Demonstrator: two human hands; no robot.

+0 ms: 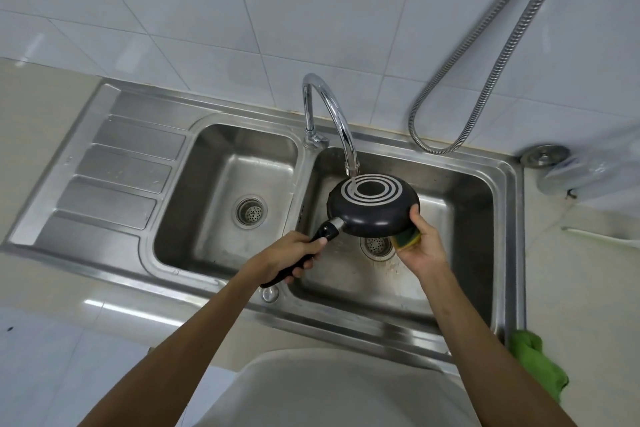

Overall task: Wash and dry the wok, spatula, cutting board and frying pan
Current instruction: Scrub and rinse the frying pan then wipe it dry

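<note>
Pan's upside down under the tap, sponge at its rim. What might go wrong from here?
1. The frying pan base sits right under the faucet spout; lifting it may knock the spout.
2. Only the left hand grips the handle, while the right hand holds a sponge at the rim; a slip would likely drop the pan into the right basin.

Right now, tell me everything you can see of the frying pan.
The frying pan is small, round and dark-coated. It is held upside down, its base showing silvery concentric rings, just under the faucet spout over the right basin. A metal collar joins it to a black handle, which the left hand grips. The right hand holds a green and yellow sponge at its near rim, thumb on its side.
</note>
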